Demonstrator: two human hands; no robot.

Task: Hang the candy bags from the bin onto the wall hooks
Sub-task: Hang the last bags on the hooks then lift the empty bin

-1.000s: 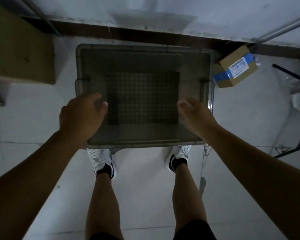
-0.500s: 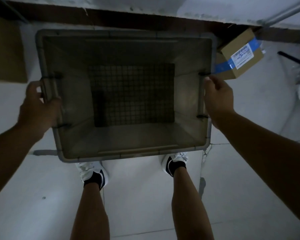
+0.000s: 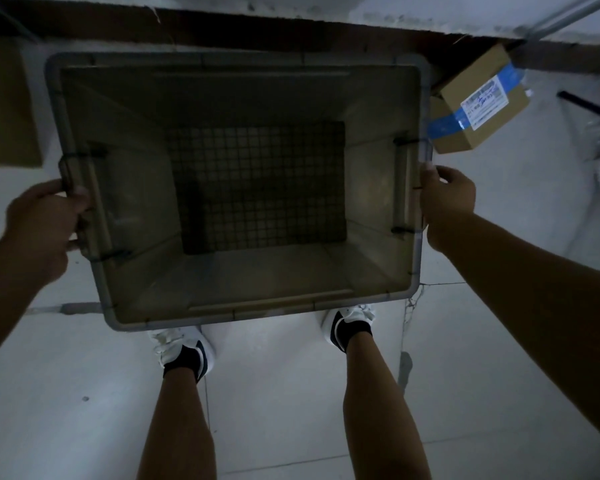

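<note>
A grey plastic bin [image 3: 243, 60] with a dark grid floor is held up in front of me, above my feet. Nothing lies inside it; no candy bags show in the head view. My left hand [image 3: 45, 220] grips the bin's left rim and handle, fingers curled round it. My right hand [image 3: 445, 199] grips the right rim beside the right handle. No wall hooks are in view.
A cardboard box [image 3: 482, 109] with blue tape and a white label lies on the floor at the right. A brown board or box [image 3: 4, 105] sits at the left edge. A dark metal stand leg [image 3: 589, 107] crosses the far right. The wall base runs along the top.
My hands went from above the bin's near edge out to its two side handles. The bin now fills more of the view and sits higher above my feet.
</note>
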